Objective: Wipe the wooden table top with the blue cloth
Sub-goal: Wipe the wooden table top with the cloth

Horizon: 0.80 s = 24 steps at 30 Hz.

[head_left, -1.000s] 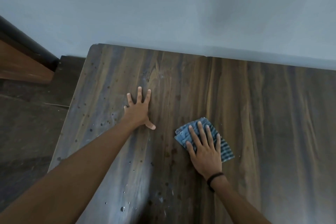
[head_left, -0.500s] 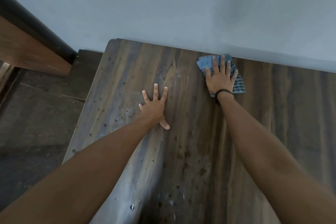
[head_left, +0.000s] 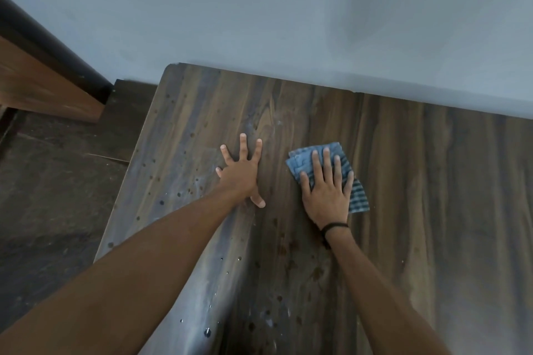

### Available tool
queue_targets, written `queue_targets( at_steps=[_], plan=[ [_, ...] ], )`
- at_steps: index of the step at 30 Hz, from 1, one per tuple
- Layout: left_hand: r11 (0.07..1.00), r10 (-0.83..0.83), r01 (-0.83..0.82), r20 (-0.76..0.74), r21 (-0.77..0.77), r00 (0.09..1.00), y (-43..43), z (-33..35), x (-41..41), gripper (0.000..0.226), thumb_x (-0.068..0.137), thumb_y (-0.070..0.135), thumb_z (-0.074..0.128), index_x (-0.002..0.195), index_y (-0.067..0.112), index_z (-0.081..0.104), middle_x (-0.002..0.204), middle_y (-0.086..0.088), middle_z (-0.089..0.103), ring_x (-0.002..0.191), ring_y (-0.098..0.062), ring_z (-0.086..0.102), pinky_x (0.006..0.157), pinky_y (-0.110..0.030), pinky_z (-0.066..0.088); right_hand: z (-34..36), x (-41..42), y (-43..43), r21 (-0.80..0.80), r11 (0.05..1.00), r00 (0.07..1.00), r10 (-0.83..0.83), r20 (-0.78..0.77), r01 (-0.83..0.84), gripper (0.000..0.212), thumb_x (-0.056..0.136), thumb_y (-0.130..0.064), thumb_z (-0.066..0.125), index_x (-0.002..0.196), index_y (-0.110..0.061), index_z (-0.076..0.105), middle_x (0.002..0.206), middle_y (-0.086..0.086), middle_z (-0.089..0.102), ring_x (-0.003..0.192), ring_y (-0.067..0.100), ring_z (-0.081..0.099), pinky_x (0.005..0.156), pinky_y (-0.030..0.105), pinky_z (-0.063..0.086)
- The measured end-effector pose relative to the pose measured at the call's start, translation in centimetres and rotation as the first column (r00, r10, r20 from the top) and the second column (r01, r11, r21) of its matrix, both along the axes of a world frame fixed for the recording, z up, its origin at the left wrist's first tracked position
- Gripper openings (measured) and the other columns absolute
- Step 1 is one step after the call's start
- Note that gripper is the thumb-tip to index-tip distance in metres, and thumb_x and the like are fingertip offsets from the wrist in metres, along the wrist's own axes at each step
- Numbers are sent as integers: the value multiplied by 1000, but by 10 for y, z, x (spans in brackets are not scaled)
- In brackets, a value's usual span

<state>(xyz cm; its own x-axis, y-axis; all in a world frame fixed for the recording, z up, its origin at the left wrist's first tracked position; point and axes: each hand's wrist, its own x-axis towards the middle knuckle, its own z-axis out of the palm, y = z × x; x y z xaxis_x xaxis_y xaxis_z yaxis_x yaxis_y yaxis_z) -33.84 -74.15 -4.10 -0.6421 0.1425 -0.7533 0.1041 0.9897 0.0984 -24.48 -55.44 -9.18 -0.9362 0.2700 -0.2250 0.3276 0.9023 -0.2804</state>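
The right hand (head_left: 327, 190) lies flat, palm down, on the blue cloth (head_left: 323, 166), its fingers spread and straight, pressing the cloth against the counter (head_left: 432, 210) rather than clutching it. A thin black band (head_left: 331, 227) circles that wrist. The cloth is folded into a rough rectangle with a checked pattern; its far edge and its right corner stick out from under the hand, and the rest is covered.

Just to the left of the cloth, the left hand (head_left: 240, 171) also rests flat on the counter, fingers splayed and thumb pointing back toward the person, holding nothing. The 2 hands are near each other but apart, with a strip of bare wood between them.

The cloth sits toward the far part of the counter, short of the pale wall (head_left: 288, 14) that the counter's back edge meets. Left of the cloth and nearer the person, the dark streaked wood is dotted with small spots and droplets (head_left: 207, 331); whether they are water or dried marks is hard to tell. Farther left of the cloth, beyond the counter's edge, is a dark floor (head_left: 52, 196) and a brown wooden piece with a black edge (head_left: 37, 72).
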Motion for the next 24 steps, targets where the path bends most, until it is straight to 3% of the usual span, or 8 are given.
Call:
queue_targets(
  at_steps=[3,8,13,15,19,21,24],
  plan=[
    [1000,-5,5,2,13,1000,1,-1,-1,161,57,44,96,150,35,-35,152,-1,-50,143,-53,-28,111,-74,18,0,-6,18,17,1000,1000,14,26,-15,63,103,-59,22,159,-36,8,168,-7,4,154,19,1,122,54,-4],
    [1000,-5,5,-1,26,1000,-2,0,0,161,56,44,96,151,35,-34,153,-1,-50,143,-54,-28,110,-76,18,9,-106,41,-68,966,967,-246,71,250,65,103,-56,17,160,-31,-1,167,-3,-11,154,23,-11,120,58,-8],
    [999,3,-3,-5,38,1000,-4,-1,0,161,55,44,97,151,37,-32,153,0,-49,143,-53,-29,110,-76,17,12,-114,36,-50,971,971,235,53,-232,63,102,-60,20,160,-37,7,168,-10,-3,154,17,-6,121,51,-11],
    [999,-7,7,-2,46,1000,-4,-2,0,160,56,44,96,151,36,-32,153,0,-49,143,-53,-29,111,-76,17,11,-111,62,-33,983,982,181,53,-179,64,101,-63,19,159,-39,8,167,-10,-1,154,16,-4,122,50,-9],
    [999,-13,13,-1,40,1000,-3,-1,-1,160,56,44,96,151,35,-33,154,-2,-48,142,-55,-28,109,-76,18,8,-153,78,-49,992,991,-111,77,115,66,101,-60,19,160,-35,4,168,-7,-7,154,20,-9,121,56,-10],
    [999,-19,19,-4,47,1000,-5,-1,0,160,56,44,96,151,35,-33,154,-3,-48,142,-55,-28,109,-77,18,8,-166,63,-54,996,996,-64,65,67,64,102,-57,20,160,-33,4,168,-6,-7,154,22,-9,120,57,-11],
    [998,-18,18,-1,53,1000,-5,-1,0,161,56,43,96,151,35,-33,154,-2,-48,142,-55,-28,109,-76,19,10,-141,48,-68,987,989,145,14,-144,59,104,-54,21,159,-36,12,168,-10,1,154,19,-3,121,55,-8]
  ],
)
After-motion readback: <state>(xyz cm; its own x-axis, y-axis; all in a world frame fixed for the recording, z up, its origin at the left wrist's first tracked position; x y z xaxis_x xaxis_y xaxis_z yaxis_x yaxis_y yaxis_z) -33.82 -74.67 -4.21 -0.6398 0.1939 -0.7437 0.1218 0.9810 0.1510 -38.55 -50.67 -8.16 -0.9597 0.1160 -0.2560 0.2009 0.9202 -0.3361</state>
